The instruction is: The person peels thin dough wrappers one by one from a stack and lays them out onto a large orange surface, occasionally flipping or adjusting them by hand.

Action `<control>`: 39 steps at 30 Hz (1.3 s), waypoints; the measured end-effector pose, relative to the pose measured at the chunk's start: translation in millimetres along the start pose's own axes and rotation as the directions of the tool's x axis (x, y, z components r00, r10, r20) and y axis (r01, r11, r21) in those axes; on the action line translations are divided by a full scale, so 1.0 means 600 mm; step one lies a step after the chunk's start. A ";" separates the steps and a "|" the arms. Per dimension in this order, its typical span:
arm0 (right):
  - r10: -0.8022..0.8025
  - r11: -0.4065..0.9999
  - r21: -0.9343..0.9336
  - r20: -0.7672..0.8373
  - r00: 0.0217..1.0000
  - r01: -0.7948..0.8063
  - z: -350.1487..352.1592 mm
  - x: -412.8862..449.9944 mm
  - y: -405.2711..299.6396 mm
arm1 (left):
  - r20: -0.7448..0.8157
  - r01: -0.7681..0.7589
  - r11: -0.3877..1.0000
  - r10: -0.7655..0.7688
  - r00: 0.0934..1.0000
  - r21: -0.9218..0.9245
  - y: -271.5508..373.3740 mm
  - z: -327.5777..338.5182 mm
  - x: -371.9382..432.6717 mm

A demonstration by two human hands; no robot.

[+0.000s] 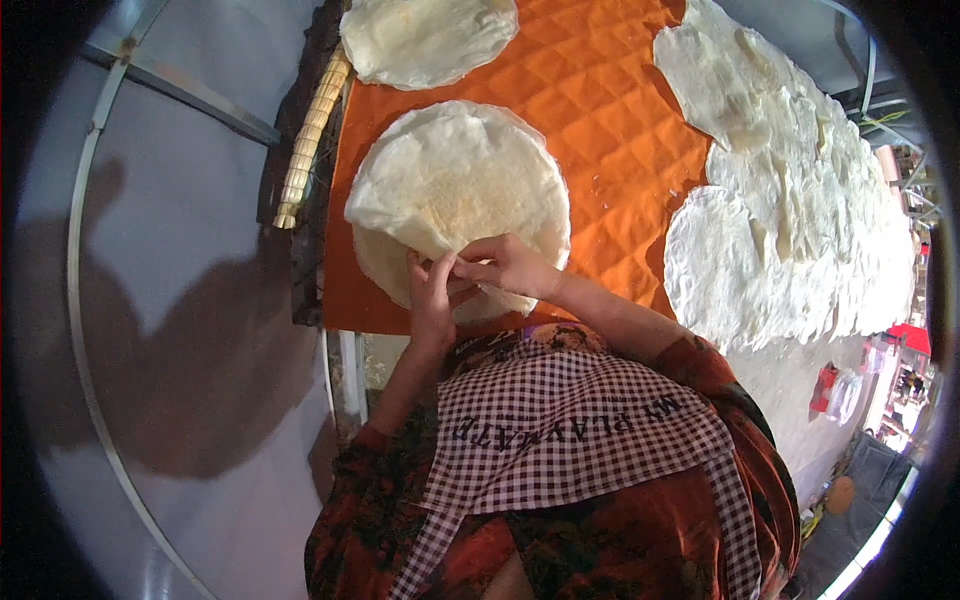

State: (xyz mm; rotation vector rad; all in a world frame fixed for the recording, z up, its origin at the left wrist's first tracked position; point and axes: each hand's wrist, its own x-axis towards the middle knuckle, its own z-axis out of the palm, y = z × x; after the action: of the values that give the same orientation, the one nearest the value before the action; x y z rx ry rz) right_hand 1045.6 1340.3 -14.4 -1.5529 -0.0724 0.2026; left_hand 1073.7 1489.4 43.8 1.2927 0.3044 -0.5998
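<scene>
A stack of thin, round, off-white sheets (465,165), which look like thin flatbread or wrapper skins, lies on an orange quilted cloth (600,150). The near edge of its top sheet is lifted and folded back, baring a paler layer below at the left. My left hand (433,292) pinches this raised edge between thumb and fingers. Close beside it, my right hand (514,268) grips the same edge, its fingertips almost meeting the left ones. Exactly how many layers the fingers hold is hidden.
Another pile of round sheets (431,37) lies beyond. Many overlapping sheets (795,217) cover the cloth's right side. A ribbed, straw-coloured roll (319,131) runs along the left edge. A metal frame (75,247) with pale sheeting stands at left. Red and clear bags (836,390) hang at right.
</scene>
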 end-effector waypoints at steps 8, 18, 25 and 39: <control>0.161 0.984 -0.082 0.025 0.987 -0.159 -0.002 0.006 -0.068 | 0.079 0.050 0.999 -0.050 0.996 0.005 0.001 -0.016 -0.002; 0.262 0.963 0.059 -0.008 0.965 -0.262 -0.005 0.009 -0.033 | 0.068 -0.111 0.985 0.103 0.992 0.133 -0.023 -0.019 0.000; 0.241 0.970 -0.038 -0.003 0.970 -0.241 -0.013 0.016 -0.062 | 0.058 -0.128 0.986 0.123 0.991 0.103 -0.012 -0.012 -0.009; -0.252 0.840 -0.499 -0.005 0.968 0.216 -0.027 0.036 -0.073 | -0.041 -0.096 0.979 0.105 0.994 0.178 -0.026 -0.098 0.015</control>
State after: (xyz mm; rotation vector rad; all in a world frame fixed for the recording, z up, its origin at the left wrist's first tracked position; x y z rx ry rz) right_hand 1073.5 1328.0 27.2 -2.0459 -0.2765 -0.0764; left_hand 1078.8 1541.0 11.1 1.4863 0.2291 -0.5181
